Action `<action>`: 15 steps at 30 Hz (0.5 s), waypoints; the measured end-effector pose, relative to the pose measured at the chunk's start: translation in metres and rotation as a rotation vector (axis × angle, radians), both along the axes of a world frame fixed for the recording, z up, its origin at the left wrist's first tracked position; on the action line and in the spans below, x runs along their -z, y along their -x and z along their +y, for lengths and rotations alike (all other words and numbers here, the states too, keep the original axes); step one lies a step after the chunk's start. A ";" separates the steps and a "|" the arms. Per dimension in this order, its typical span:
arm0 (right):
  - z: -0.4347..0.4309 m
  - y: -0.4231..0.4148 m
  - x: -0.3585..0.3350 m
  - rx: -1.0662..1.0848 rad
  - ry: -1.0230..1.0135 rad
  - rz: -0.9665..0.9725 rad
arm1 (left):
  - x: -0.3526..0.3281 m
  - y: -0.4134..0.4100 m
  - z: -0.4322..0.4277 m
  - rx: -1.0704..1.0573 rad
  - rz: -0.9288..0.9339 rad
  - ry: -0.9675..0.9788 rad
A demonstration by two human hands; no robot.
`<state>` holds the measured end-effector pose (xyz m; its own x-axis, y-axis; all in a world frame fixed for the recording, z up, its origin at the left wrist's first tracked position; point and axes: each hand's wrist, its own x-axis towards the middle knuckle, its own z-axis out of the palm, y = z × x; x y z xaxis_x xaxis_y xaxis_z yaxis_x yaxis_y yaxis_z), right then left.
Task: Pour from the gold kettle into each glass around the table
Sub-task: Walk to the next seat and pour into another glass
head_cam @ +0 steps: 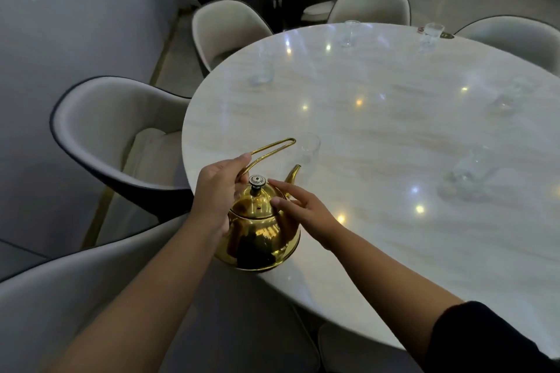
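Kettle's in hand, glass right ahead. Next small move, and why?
Probably tip the kettle forward over the nearest glass. The left hand grips the handle, the right hand touches the lid, and the spout points at that glass but stops short of it.

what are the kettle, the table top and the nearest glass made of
Kettle: likely polished gold-toned metal, mirror reflections on its body. Table top: glossy marble or look-alike, pale veining, sharp light spots. Nearest glass: seemingly clear glass, see-through.
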<state>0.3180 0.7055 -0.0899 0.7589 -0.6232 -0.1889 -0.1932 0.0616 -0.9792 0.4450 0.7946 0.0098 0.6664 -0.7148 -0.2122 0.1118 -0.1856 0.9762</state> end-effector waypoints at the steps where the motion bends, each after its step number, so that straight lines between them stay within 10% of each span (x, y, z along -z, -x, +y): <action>1: -0.006 -0.003 -0.001 0.001 -0.003 -0.010 | -0.002 -0.003 -0.007 -0.006 -0.004 -0.008; 15: -0.062 -0.039 -0.004 0.090 -0.099 -0.080 | -0.021 -0.027 -0.090 0.011 -0.157 -0.108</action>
